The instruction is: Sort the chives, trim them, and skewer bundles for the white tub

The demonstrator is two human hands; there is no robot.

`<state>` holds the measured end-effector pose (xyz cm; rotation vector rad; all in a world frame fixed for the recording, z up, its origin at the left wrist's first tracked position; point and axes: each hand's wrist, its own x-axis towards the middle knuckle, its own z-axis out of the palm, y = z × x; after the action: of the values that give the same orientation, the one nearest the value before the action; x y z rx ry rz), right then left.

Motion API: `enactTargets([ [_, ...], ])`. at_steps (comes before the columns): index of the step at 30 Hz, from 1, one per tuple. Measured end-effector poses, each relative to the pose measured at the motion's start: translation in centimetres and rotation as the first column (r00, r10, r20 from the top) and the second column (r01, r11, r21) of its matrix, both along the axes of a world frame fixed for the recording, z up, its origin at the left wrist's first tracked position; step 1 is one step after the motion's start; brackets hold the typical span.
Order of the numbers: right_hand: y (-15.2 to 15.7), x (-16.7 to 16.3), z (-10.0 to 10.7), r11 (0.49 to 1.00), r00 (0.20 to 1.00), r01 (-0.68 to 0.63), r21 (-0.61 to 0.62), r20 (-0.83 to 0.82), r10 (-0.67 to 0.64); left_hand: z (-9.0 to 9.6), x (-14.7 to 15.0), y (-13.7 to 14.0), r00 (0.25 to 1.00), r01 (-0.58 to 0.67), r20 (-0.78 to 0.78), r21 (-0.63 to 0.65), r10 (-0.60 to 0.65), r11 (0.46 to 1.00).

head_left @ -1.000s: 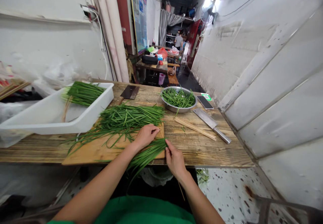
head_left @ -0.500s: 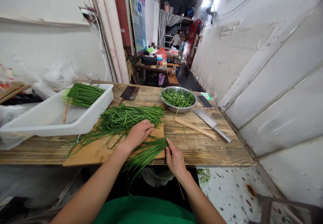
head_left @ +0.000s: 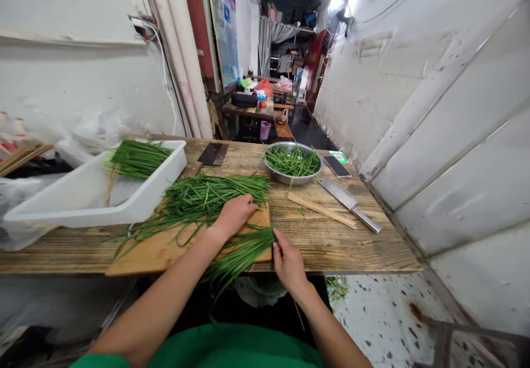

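Observation:
My right hand [head_left: 290, 266] is closed on the even ends of a bunch of garlic chives [head_left: 240, 252], whose long leaves fan left over the table's front edge. A thin wooden skewer [head_left: 298, 315] sticks out below that hand. My left hand [head_left: 237, 213] reaches over the larger pile of garlic chives [head_left: 199, 194], its fingers curled together at the pile's right end; the fingertips are partly hidden. Both the pile and part of the bunch lie on a wooden cutting board [head_left: 144, 255].
A steel bowl [head_left: 293, 179] of cut green stems stands behind. To its right are a phone [head_left: 337, 167], a cleaver [head_left: 343, 198] and several wooden skewers [head_left: 321, 209]. A white tray [head_left: 141, 210] with more chives sits left, near a dark-bladed knife [head_left: 213, 153]. A person [head_left: 285, 64] stands far back.
My left hand has shifted slightly right along the chive pile. My right hand keeps its hold on the bunch, almost unmoved. The person far back has moved a little left.

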<state>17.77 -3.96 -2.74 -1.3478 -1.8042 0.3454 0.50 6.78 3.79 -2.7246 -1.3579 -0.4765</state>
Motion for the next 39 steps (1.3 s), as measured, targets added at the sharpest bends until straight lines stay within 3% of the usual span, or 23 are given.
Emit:
enactTargets([
  [5, 0.0, 0.0, 0.1, 1.000, 1.000, -0.001, 0.004, 0.005, 0.001, -0.3, 0.6, -0.6, 0.984, 0.043, 0.176, -0.059, -0.032, 0.997],
  [12, 0.1, 0.2, -0.1, 1.000, 1.000, 0.002, -0.006, 0.012, -0.002, -1.8, 1.5, -1.0, 0.906, -0.026, 0.399, -0.275, 0.139, 0.961],
  [24, 0.2, 0.2, 0.2, 1.000, 1.000, -0.011, -0.016, -0.002, 0.011, -1.3, 1.5, -0.6, 0.893, -0.027, 0.407, -0.380, 0.193, 0.925],
  [30, 0.1, 0.2, 0.2, 0.999, 1.000, -0.021, -0.025, -0.014, 0.020, -1.1, 1.8, -0.7, 0.898, -0.086, 0.372, -0.377, 0.235, 0.922],
  [39, 0.3, 0.2, 0.3, 0.998, 1.000, -0.028, -0.047, -0.014, 0.027, -1.6, 1.8, -0.5, 0.900, -0.040, 0.394, -0.349, 0.185, 0.936],
])
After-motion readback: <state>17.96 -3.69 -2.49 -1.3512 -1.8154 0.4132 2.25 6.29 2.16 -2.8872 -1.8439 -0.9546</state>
